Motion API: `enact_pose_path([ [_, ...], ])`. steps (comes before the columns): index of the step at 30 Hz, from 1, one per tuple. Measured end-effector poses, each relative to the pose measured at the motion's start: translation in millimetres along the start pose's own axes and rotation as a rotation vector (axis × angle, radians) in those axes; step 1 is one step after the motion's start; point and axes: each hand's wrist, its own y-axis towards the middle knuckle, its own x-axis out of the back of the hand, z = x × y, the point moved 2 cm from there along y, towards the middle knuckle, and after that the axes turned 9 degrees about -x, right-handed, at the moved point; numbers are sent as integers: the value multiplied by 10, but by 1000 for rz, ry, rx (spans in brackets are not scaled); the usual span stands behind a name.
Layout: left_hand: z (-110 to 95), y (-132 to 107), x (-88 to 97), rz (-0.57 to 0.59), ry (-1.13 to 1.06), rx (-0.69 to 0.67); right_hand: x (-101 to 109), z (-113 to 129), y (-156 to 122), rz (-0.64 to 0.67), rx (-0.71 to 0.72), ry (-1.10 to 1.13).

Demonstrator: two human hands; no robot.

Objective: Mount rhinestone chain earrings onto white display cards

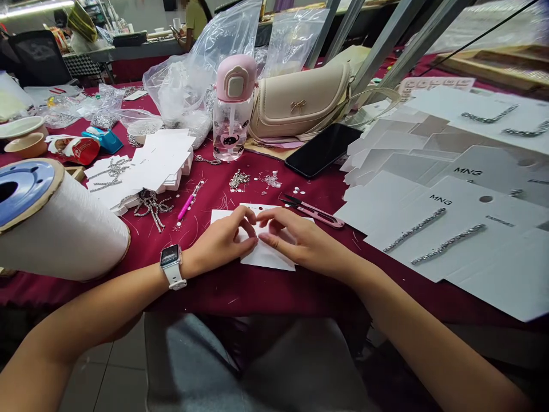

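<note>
Over a white card (268, 260) at the table's near edge, my left hand (227, 237) and my right hand (289, 234) come together, their fingertips almost meeting. Both have bent fingers with thumb and forefinger drawn close. Whatever is between the fingertips is too small to make out. The middle of the card is partly covered by the hands. Just beyond my right hand lie pink-handled thread snips (319, 214). A pink pen-like tool (186, 207) rests to the left of my left hand. Small metal findings (239, 180) sit in a little heap behind the card.
On the right, white cards (467, 269) carrying sparkling strip earrings are spread in overlapping layers. A large spool (64, 229) stands at left, near stacked cards (160, 157) and rhinestone chains (153, 209). Behind are a pink-lidded bottle (231, 114), a beige handbag (300, 100) and a phone (323, 150).
</note>
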Motion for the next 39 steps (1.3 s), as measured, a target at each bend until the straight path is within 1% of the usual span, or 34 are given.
enact_pose_path([
  [3,0,1,-1,1,-30,1,-6,-24,-6,12,24,-59],
  [6,6,2,-5,-1,-9,-14,-16,-40,0,-3,31,-77],
  [12,-20,2,0,8,4,-21,-44,-34,8,-73,81,-112],
  [14,-28,2,4,2,0,-3,-58,-35,-2,-119,96,-116],
  [19,-10,-3,14,-14,-50,47,-93,-11,-78,-315,130,-205],
  [24,31,-3,19,-19,-104,67,-156,6,-133,-357,111,-338],
  [32,42,4,7,-27,-150,49,-260,46,-176,-521,114,-403],
  [39,9,12,33,-21,-154,86,-287,80,-167,-547,83,-380],
])
